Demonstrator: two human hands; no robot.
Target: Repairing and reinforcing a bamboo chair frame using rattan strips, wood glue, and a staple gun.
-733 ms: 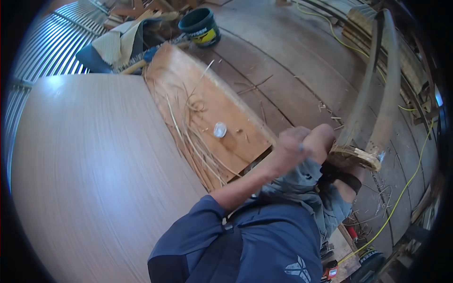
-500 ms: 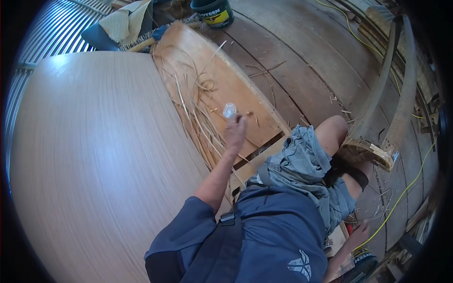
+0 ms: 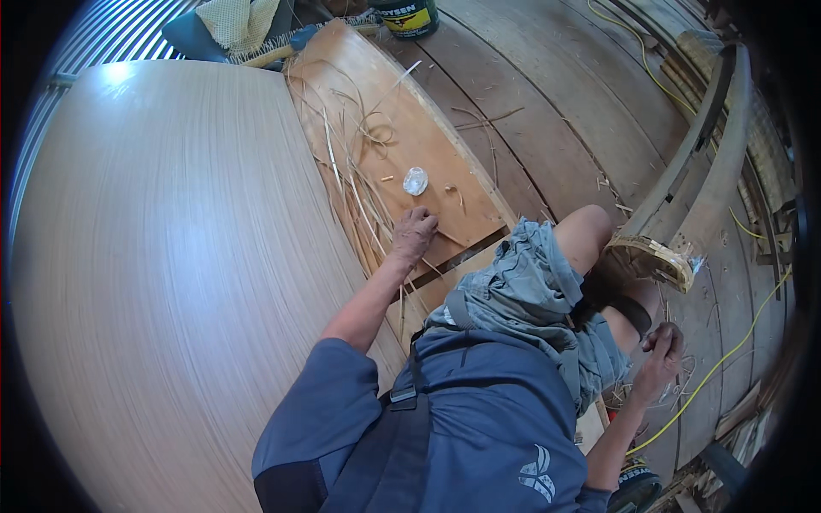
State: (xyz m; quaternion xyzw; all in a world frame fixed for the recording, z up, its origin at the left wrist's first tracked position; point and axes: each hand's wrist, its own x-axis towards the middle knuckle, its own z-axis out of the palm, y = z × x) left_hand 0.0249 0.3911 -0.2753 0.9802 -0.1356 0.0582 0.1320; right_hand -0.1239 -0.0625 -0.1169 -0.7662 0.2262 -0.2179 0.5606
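My left hand (image 3: 415,233) is down on the orange-brown wooden board (image 3: 445,154), fingers curled in. Whether it pinches something small is hidden. Just beyond it lies a small, clear, crumpled-looking round piece (image 3: 415,181), like a plastic cup or wrap. Thin cane strips (image 3: 342,162) lie tangled beside the hand along the board's left side. My right hand (image 3: 663,352) is raised off to the right of my knee, with its fingers bent together; what they hold, if anything, does not show. Near my knees stands a curved wooden frame (image 3: 654,256) with a cane-wrapped end.
A large pale wood-grain panel (image 3: 171,256) fills the left side. Dark buckets stand at the top (image 3: 406,19) and lower right (image 3: 634,487). A yellow cord (image 3: 727,359) runs across the plank floor (image 3: 547,85). Sacking (image 3: 244,26) lies at the far left, timber at the right.
My left hand has drawn back from the clear round piece, which now lies apart from it. My right hand has risen toward my knee. The view has shifted slightly.
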